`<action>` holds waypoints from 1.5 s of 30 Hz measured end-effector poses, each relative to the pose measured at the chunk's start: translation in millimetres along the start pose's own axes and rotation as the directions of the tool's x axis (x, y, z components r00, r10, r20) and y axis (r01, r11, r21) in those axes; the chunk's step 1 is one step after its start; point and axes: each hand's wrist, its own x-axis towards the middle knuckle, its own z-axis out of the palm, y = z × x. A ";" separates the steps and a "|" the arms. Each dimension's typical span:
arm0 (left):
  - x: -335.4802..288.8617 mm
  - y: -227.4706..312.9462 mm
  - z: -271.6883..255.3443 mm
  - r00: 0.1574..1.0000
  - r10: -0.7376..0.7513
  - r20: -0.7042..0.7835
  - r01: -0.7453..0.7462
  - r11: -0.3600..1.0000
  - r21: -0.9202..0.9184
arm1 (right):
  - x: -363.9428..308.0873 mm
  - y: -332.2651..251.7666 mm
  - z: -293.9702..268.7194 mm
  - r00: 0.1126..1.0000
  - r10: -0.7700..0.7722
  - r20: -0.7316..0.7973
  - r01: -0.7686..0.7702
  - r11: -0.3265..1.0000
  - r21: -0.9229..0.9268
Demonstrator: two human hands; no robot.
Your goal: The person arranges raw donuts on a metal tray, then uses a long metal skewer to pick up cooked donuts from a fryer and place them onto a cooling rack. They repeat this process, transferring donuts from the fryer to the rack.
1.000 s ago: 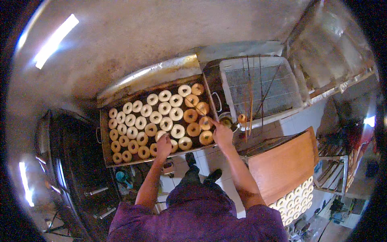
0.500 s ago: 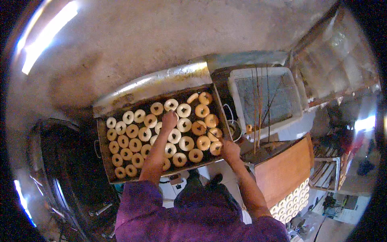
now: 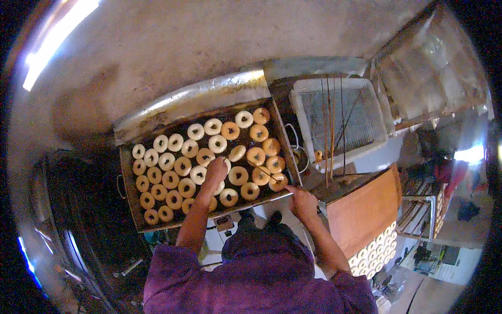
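Note:
Ring doughnuts (image 3: pixel 169 179) float in a wide rectangular frying pan (image 3: pixel 127 183) of dark oil, several pale and others golden brown. My right hand (image 3: pixel 303 203) is closed round a thin stick (image 3: pixel 265 171) at the pan's near right corner. The stick reaches left over browned doughnuts (image 3: pixel 256 156), its tip close to a tilted doughnut (image 3: pixel 237 153). Over the middle of the pan, my left hand (image 3: pixel 216 170) is closed among the doughnuts, partly covering some. Whatever its fingers hold is hidden.
Right of the pan is a pale-rimmed wire-mesh tray (image 3: pixel 389 128), with several upright thin sticks (image 3: pixel 332 131) before it. A brown board (image 3: pixel 363 214) and a tray of pale doughnuts (image 3: pixel 374 255) are lower right. A metal splash guard (image 3: pixel 209 99) lines the pan's far side.
Both hands stay over the pan; the left has come nearer to me. The tilted doughnut at the far right now lies flat, and one nearer the middle is tipped up. The view has shifted slightly.

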 end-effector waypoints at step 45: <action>-2.2 -36.0 -25.5 0.978 -0.080 -0.192 0.108 0.984 0.139 | 63.8 -39.6 -19.8 0.940 -0.235 -0.249 0.249 0.968 0.026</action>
